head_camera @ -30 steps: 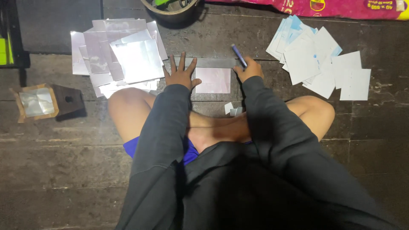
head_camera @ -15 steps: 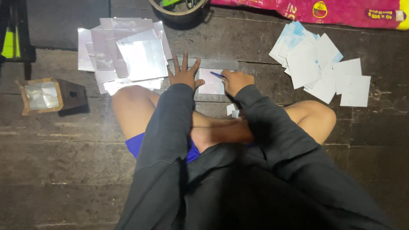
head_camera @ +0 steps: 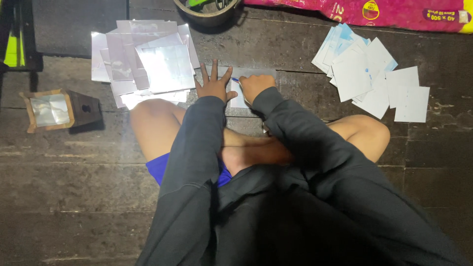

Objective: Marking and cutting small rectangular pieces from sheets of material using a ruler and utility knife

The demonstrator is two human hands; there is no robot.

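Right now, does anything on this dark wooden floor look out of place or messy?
Nothing looks damaged or spilled. The shiny silver sheets lie in a loose, overlapping heap, and the white paper squares are fanned out unevenly. The small open wooden box lies tipped on its side.

The hands (head_camera: 234, 87) hide most of the small sheet (head_camera: 240, 101).

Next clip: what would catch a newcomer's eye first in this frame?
Most likely the two hands at centre: the left hand is spread flat on a pale sheet on the dark wooden floor, while the right hand is fisted round a blue pen at the sheet's top edge. Next come the shiny silver sheets piled at upper left and the white squares scattered at upper right.
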